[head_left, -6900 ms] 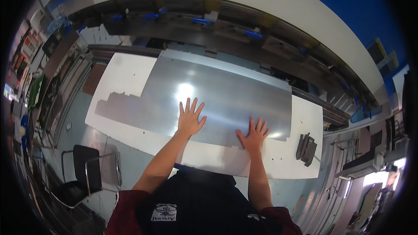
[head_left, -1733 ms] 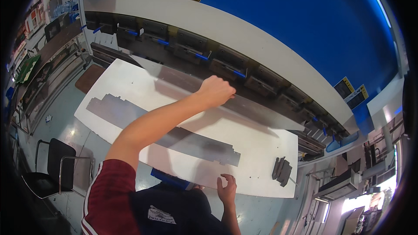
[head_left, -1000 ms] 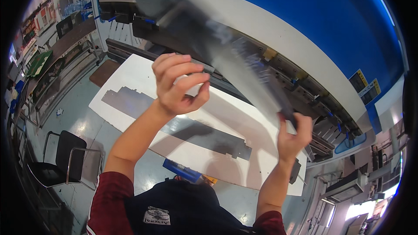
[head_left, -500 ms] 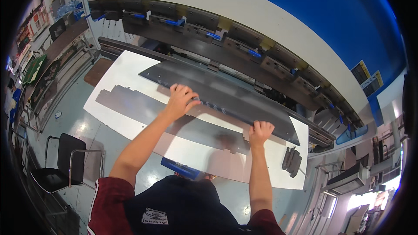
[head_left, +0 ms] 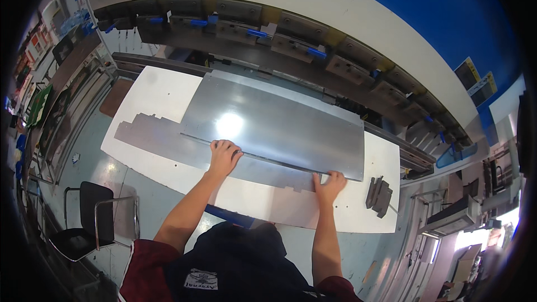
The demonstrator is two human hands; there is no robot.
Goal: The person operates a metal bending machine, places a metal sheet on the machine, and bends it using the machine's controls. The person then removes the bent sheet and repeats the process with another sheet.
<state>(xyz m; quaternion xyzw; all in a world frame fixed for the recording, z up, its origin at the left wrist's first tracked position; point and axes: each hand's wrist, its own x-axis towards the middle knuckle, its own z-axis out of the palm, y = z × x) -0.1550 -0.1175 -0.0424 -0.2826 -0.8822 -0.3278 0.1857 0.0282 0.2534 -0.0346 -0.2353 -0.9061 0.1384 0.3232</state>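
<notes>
A broad grey metal sheet [head_left: 279, 120] with a narrow bent lip along its near edge lies over a white tabletop [head_left: 142, 92]. My left hand [head_left: 225, 158] is closed round that near edge, left of its middle. Toward the right end of the same edge, my right hand [head_left: 331, 186] pinches the lip between thumb and fingers. The sheet's far edge reaches the lower beam of a bending press [head_left: 251, 29]. Under the near edge, a flat notched metal blank [head_left: 156, 137] is partly covered by the sheet.
Dark metal blocks [head_left: 379, 197] rest at the tabletop's right end. Above the sheet's far side hangs a row of clamped press tools with blue levers [head_left: 257, 32]. A black chair [head_left: 92, 212] stands at the lower left, and a long workbench [head_left: 78, 67] runs along the left.
The sheet has gone from a tilted, foreshortened pose showing a dark face to lying flatter with its bright face up. Both hands have come lower, nearer my body, still on its edge.
</notes>
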